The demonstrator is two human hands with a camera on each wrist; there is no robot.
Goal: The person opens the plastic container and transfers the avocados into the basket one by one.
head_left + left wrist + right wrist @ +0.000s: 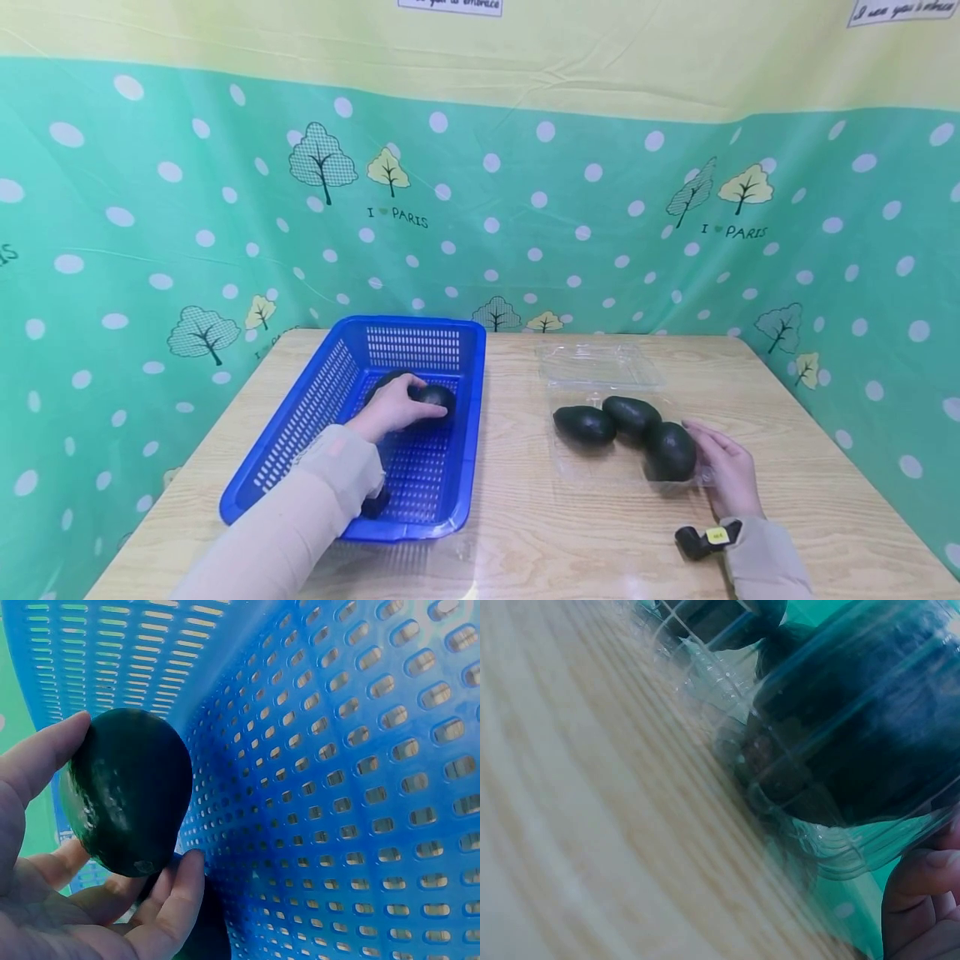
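My left hand (390,408) is inside the blue plastic basket (474,450), gripping a dark green avocado (131,791) between thumb and fingers. A second avocado (206,926) lies under that hand, partly hidden by the fingers. To the right, a clear plastic clamshell box (600,477) holds three avocados: one at left (583,426), one in the middle (632,416) and one at right (670,452). At the box's right edge, my right hand (727,471) pinches the clear wall with bent fingers, beside the right avocado.
The box's clear lid (600,365) lies folded back on the wooden table (517,517). Behind the table hangs a green dotted curtain (517,200). A black wrist camera (693,542) sits by my right sleeve.
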